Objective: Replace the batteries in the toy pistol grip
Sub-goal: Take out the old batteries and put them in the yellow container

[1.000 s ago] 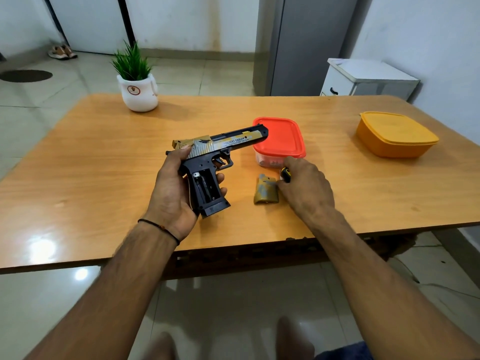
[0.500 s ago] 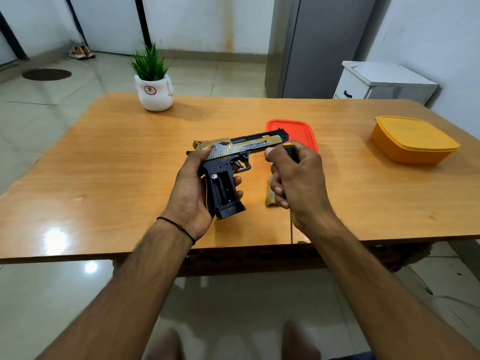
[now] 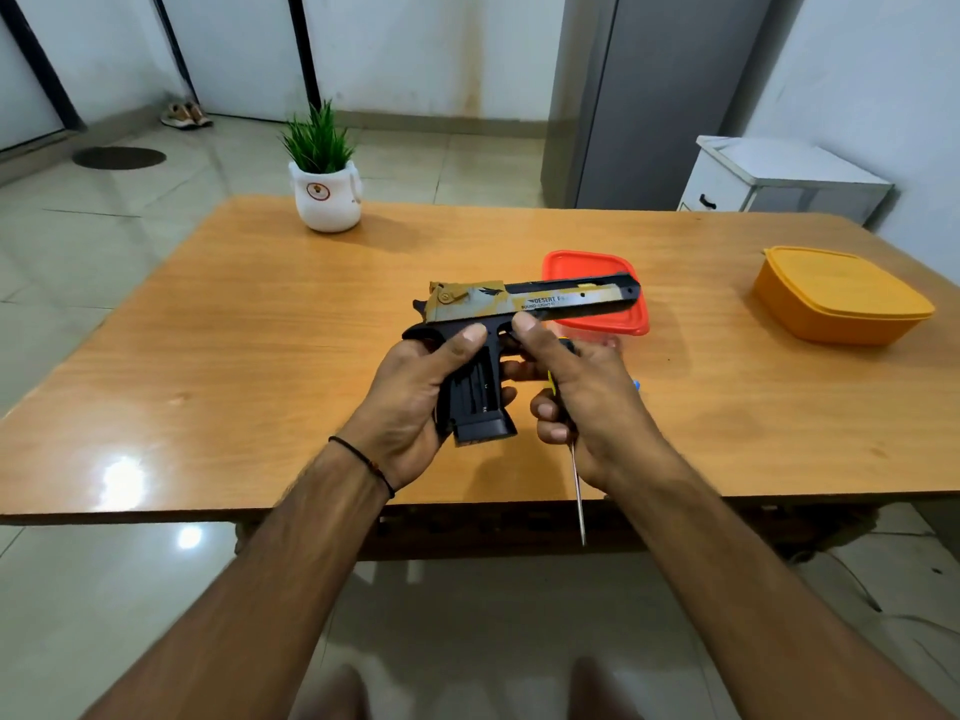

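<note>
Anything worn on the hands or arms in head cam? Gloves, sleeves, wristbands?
No gloves and no sleeves in view. The left hand has a thin black cord bracelet at the wrist. The right hand shows no band or watch.

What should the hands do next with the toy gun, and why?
Probably turn the screwdriver round so its tip meets the grip. The left hand holds the toy pistol with the grip's dark inside showing, but the right hand grips the screwdriver with its shaft pointing back, away from the toy.
</note>
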